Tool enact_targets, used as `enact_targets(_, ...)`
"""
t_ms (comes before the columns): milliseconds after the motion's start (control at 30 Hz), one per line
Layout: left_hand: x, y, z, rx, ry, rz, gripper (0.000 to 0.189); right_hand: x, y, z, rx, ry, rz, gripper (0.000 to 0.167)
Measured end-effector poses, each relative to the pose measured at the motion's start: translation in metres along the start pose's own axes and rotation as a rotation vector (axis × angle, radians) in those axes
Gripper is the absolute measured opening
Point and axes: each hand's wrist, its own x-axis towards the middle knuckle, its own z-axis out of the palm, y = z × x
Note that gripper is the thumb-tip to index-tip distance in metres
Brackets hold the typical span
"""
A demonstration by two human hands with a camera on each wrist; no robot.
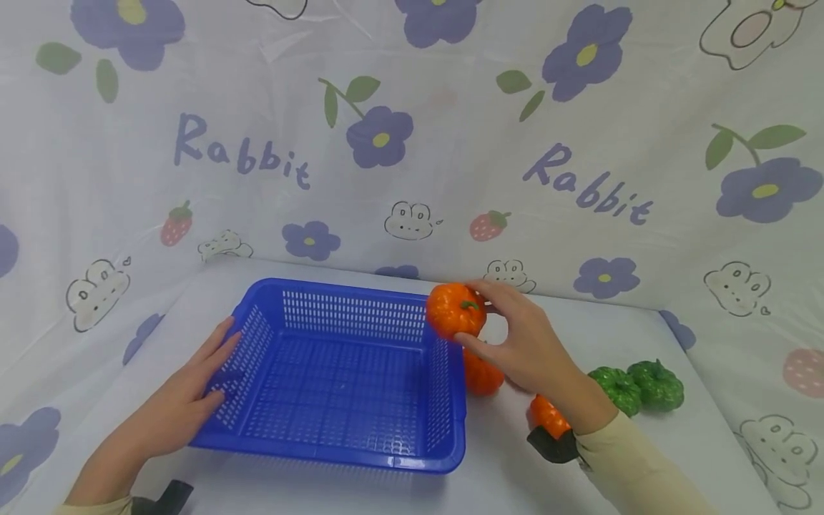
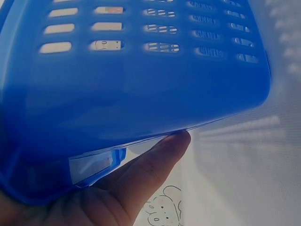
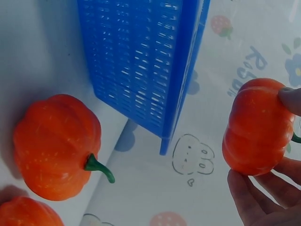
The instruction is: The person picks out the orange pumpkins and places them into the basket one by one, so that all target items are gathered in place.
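An orange toy pumpkin (image 1: 450, 310) with a green stem is pinched between the thumb and fingers of my right hand (image 1: 524, 336), raised at the right rim of a blue plastic basket (image 1: 350, 454). The right wrist view shows the held pumpkin (image 3: 256, 127) apart from the basket's wall (image 3: 136, 61). My left hand (image 1: 187, 404) rests on the basket's left side with its fingers stretched out; in the left wrist view a finger (image 2: 155, 165) touches the basket's edge. No pumpkin shows inside the basket.
Beside the basket's right wall sits another orange pumpkin (image 1: 483, 375). One more orange pumpkin (image 1: 548, 416) is partly hidden by my right wrist. Two green pumpkins (image 1: 656, 385) stand farther right on the white table (image 1: 502, 458). A patterned cloth (image 1: 444, 164) hangs behind.
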Motion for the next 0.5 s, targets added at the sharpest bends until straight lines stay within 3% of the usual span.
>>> enact_targets(133,-0.0022,-0.0011,0.0009,0.006,0.015,0.029,0.078,0.0012,0.0010,0.0002,0.006,0.002,0.002,0.077)
enact_targets(500,-0.0017,-0.0006,0.0005,-0.006,0.012,0.025,0.078,0.0080,0.0028,0.0016,0.020,0.010,-0.024,0.076)
